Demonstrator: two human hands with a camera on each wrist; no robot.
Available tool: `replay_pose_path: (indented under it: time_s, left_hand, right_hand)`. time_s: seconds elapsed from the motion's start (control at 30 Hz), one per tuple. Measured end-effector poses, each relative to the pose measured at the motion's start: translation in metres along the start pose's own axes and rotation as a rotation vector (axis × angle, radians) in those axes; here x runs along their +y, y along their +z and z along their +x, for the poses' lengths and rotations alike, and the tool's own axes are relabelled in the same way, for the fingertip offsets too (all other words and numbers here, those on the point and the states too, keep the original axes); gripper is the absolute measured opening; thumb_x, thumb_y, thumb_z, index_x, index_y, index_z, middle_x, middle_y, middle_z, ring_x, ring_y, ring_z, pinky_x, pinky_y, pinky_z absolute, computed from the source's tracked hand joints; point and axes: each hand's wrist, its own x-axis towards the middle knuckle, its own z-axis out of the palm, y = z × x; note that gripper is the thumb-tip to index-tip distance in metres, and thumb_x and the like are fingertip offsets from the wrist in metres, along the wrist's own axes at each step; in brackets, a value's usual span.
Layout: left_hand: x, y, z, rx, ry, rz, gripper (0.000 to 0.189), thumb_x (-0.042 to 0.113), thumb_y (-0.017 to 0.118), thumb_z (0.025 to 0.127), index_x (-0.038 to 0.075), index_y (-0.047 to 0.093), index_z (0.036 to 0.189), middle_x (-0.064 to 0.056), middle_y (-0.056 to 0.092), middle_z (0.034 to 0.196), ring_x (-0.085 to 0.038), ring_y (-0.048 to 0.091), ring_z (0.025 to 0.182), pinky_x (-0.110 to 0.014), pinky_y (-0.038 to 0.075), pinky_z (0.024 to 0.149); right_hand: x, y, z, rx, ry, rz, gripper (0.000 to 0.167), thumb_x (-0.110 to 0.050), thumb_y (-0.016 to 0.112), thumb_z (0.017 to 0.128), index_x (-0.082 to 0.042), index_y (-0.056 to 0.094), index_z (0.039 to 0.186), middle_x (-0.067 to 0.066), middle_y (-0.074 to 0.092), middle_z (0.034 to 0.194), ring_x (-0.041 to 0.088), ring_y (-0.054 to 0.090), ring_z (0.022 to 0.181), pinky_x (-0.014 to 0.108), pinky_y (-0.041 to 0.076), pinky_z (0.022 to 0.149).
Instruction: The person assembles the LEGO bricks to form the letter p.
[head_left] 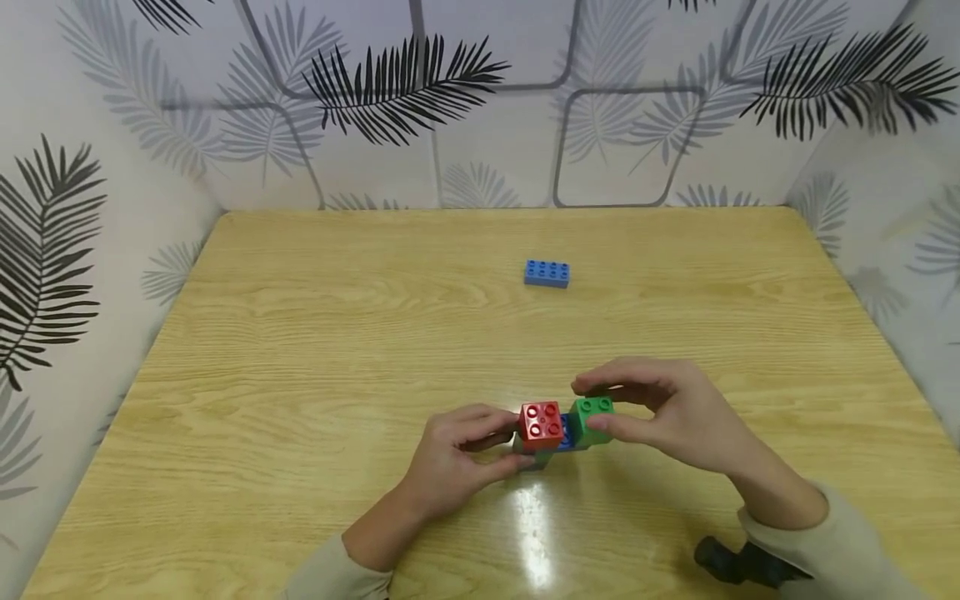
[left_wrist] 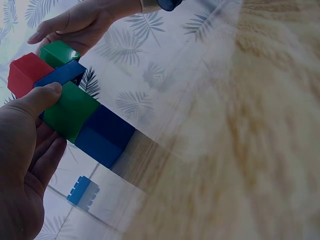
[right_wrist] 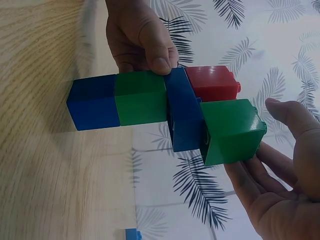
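Note:
A small tower of toy building bricks stands upright on the table. A blue brick (right_wrist: 95,102) forms its base, below a green brick (right_wrist: 142,97). Across these lies a longer blue brick (right_wrist: 185,112), jutting out to the right. On top sit a red brick (head_left: 542,423) at the left and another green brick (head_left: 592,421) at the right. My left hand (head_left: 463,454) grips the tower at the lower green brick, thumb on the near side. My right hand (head_left: 675,412) is loosely around the upper green brick; its thumb stands off the studs in the right wrist view, fingers close along the far side.
A blue eight-stud brick (head_left: 547,273) lies farther back on the wooden table (head_left: 337,333). Leaf-patterned covering (head_left: 487,125) rises behind the table and along both sides. A dark object (head_left: 738,562) shows below the right sleeve.

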Motion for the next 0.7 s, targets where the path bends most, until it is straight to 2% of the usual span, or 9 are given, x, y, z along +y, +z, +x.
replay_pose_path:
  time_s: [0.17, 0.23, 0.43, 0.7]
  left_hand:
    - [0.0, 0.001, 0.0, 0.003, 0.0, 0.026, 0.034, 0.001, 0.083, 0.079, -0.005, 0.072, 0.11, -0.016, 0.074, 0.105, -0.022, 0.073, 0.1, -0.029, 0.063, 0.085]
    - [-0.001, 0.0, 0.0, 0.002, 0.002, 0.034, 0.034, 0.002, 0.083, 0.079, -0.005, 0.073, 0.11, -0.015, 0.074, 0.104, -0.024, 0.073, 0.099, -0.029, 0.064, 0.085]
    - [-0.001, 0.0, 0.0, 0.0, 0.009, 0.053, 0.034, 0.003, 0.084, 0.078, -0.003, 0.073, 0.11, -0.015, 0.074, 0.103, -0.019, 0.072, 0.1, -0.028, 0.064, 0.084]
    - [-0.002, 0.001, 0.0, 0.004, 0.016, 0.05, 0.034, 0.002, 0.085, 0.077, -0.003, 0.073, 0.109, -0.015, 0.075, 0.104, -0.021, 0.073, 0.099, -0.029, 0.064, 0.083]
  right_hand:
    - [0.001, -0.003, 0.003, 0.065, 0.017, 0.079, 0.032, 0.012, 0.07, 0.086, 0.005, 0.068, 0.117, 0.002, 0.075, 0.115, 0.012, 0.072, 0.105, 0.027, 0.062, 0.089]
    - [0.003, -0.006, 0.004, 0.101, 0.057, 0.089, 0.029, 0.01, 0.069, 0.088, 0.007, 0.068, 0.117, -0.001, 0.075, 0.114, 0.012, 0.072, 0.105, 0.027, 0.063, 0.087]
    - [0.009, -0.013, 0.007, 0.151, 0.182, 0.022, 0.025, -0.001, 0.071, 0.091, 0.002, 0.07, 0.116, -0.005, 0.075, 0.113, 0.015, 0.072, 0.105, 0.026, 0.064, 0.084]
    - [0.02, -0.012, 0.009, 0.129, 0.156, 0.001, 0.026, 0.001, 0.07, 0.091, 0.002, 0.07, 0.117, -0.003, 0.075, 0.114, 0.009, 0.072, 0.104, 0.023, 0.063, 0.084]
